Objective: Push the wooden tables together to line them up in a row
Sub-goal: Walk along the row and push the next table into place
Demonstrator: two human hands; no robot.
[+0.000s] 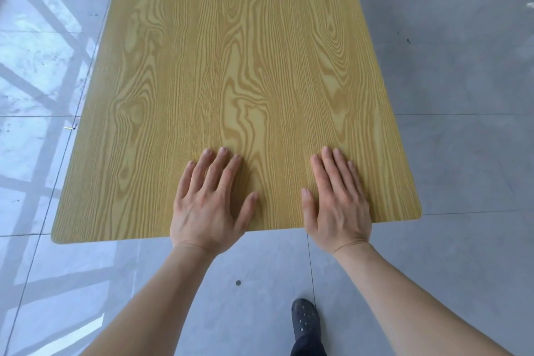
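Fingers (222,166) flat on wooden table (237,66)

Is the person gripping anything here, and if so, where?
Nothing is gripped. The left hand and right hand lie flat, palms down, on the wooden table at its near edge.

Yellow-tan wooden table (231,66) with darker brown grain in long wavy lines and oval knot swirls. Grey tiled floor (462,95) with thin dark seams, pale glossy reflections at left, 1 small dark round spot (238,283). Dark grey perforated shoe (304,317) below.
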